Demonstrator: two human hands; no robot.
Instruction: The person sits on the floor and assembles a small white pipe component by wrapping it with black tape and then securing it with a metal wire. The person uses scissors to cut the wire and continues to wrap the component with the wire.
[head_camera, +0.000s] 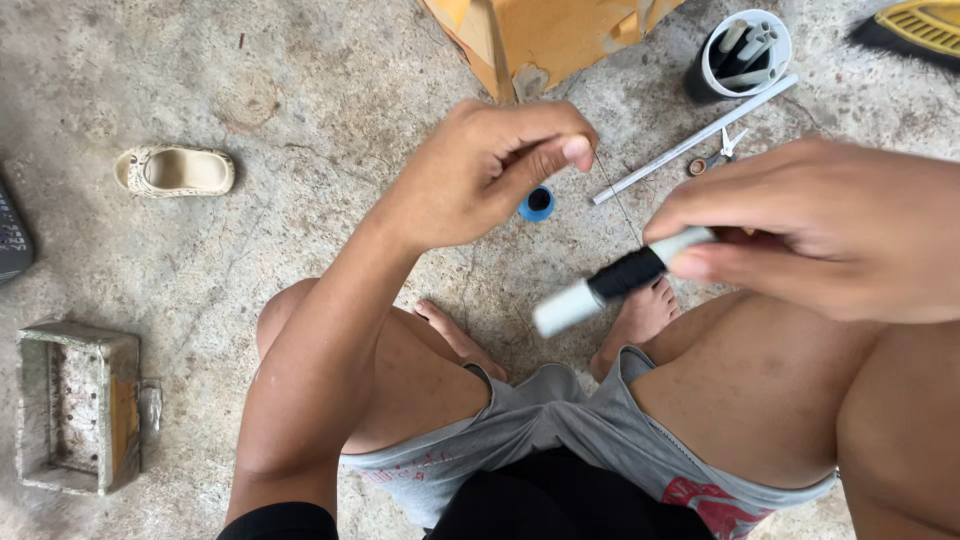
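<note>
Seemingly the winding was partway done: black thread already covered a band of the short white plastic tube (612, 283), with bare tube at both ends. Toward the concrete floor's (330, 120) left edge sat a grey open box (75, 405) and a cream slipper (175, 171). The left hand (480, 170) pinched the thin thread (618, 198) between narrow fingers; the right hand (820, 235) gripped the tube. An orange cardboard box (545, 35) stood at the top edge, its labels unreadable.
</note>
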